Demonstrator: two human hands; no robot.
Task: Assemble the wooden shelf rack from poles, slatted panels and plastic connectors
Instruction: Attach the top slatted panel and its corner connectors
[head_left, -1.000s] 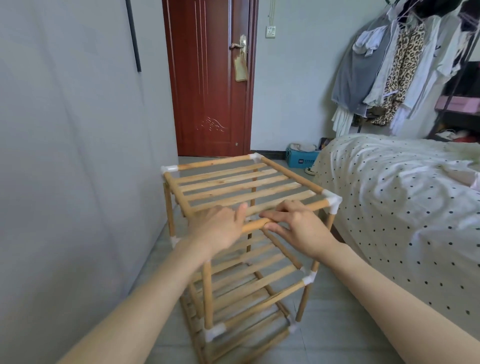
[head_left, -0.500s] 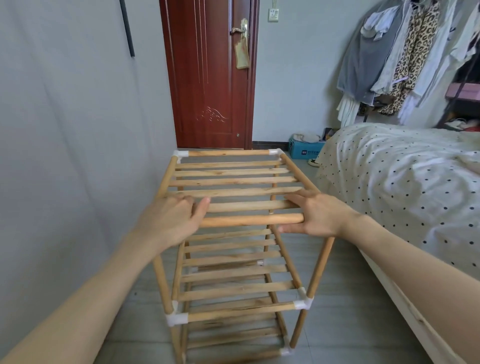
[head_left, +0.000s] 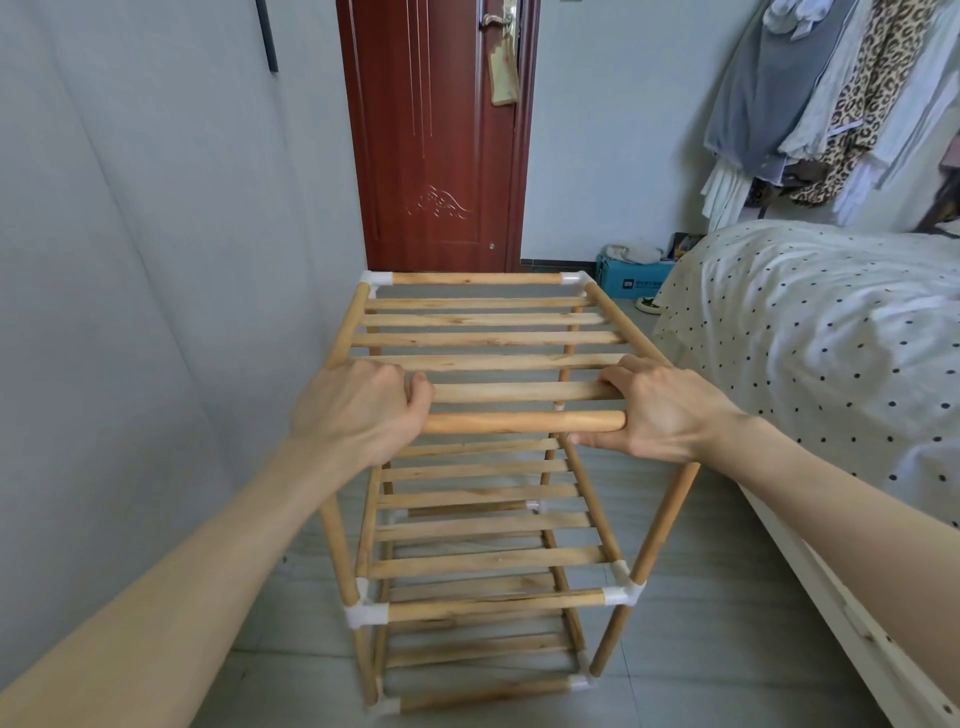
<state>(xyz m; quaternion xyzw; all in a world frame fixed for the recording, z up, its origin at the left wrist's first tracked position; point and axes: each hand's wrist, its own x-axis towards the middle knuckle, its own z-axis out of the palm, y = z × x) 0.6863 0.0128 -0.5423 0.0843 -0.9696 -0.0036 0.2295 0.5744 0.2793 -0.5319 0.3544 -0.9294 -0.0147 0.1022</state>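
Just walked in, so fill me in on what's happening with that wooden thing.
A person is putting together a wooden rack on the floor between the wall and the bed. Both hands grip the near top pole: left hand at its left end, right hand at its right. The rack stands upright with several slatted tiers in place.
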